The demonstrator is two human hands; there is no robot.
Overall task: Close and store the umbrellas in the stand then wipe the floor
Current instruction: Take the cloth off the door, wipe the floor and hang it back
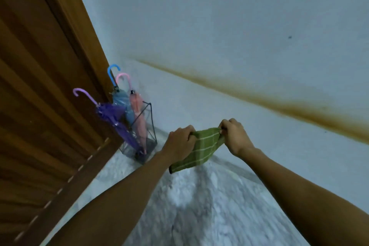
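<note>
A green cloth with pale stripes (197,150) hangs in the air between both hands. My left hand (180,141) grips its left top corner and my right hand (234,138) pinches its right top corner. To the left, a wire-frame umbrella stand (150,124) sits on the floor against the door. Three closed umbrellas stand in it: a purple one (113,118), a blue one (120,100) and a pink one (137,114), all with hooked handles up. The marbled white floor (199,205) lies below the cloth.
A brown wooden door (44,96) fills the left side. A pale wall (219,36) with a long brown stain (279,104) runs behind and to the right of the hands.
</note>
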